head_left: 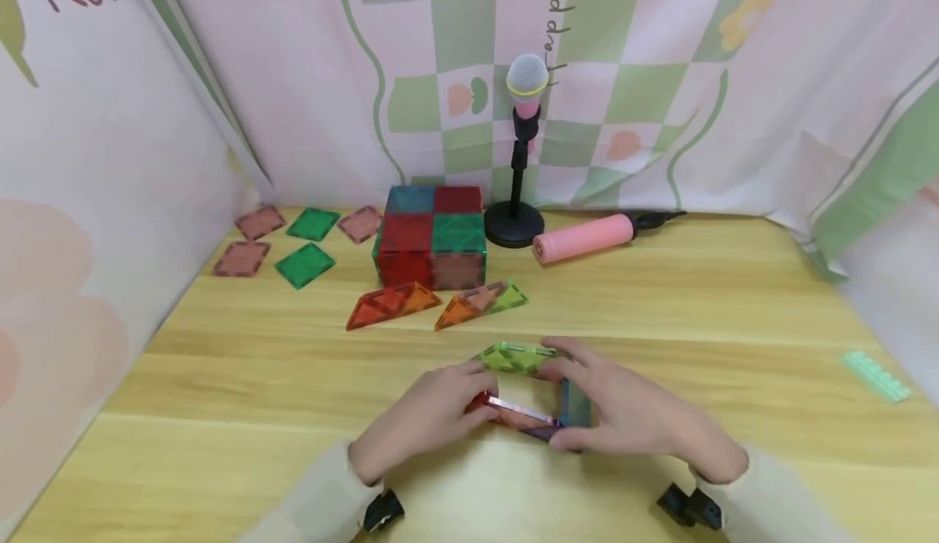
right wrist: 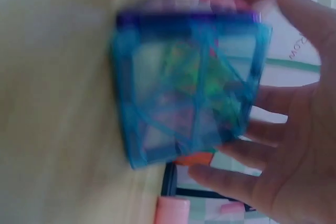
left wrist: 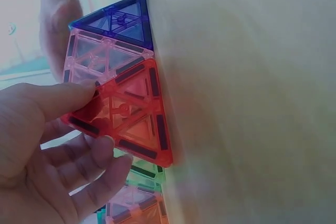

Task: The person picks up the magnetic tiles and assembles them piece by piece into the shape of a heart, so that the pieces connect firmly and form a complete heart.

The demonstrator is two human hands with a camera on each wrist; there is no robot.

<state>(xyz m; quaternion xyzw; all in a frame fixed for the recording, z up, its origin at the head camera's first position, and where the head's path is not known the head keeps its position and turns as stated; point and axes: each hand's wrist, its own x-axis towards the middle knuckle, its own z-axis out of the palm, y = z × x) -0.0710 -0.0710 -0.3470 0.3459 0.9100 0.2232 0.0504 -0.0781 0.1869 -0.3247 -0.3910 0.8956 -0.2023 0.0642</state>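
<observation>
Translucent magnetic tiles stand as a low ring on the table, between both hands. My left hand (head_left: pixel 436 412) pinches a red triangular tile (left wrist: pixel 139 111) between thumb and fingers at the near left. Beside it, the near wall continues with a pink triangular tile (left wrist: pixel 97 59) and a dark blue-purple one (left wrist: pixel 121 22). My right hand (head_left: pixel 634 404) spreads around the right end, its fingers by the blue square tile (right wrist: pixel 199 90) and the lime-green far wall (head_left: pixel 513 357). Its thumb lies near the purple corner. The right wrist view is blurred, so exact contact is unclear.
Behind the ring lie two rows of joined triangles, one red-orange (head_left: pixel 392 304) and one multicoloured (head_left: pixel 480 302). Farther back are a tile box (head_left: pixel 431 237), loose square tiles (head_left: pixel 304 264), a microphone stand (head_left: pixel 516 225) and a pink cylinder (head_left: pixel 583 239). A mint strip (head_left: pixel 876 376) lies far right.
</observation>
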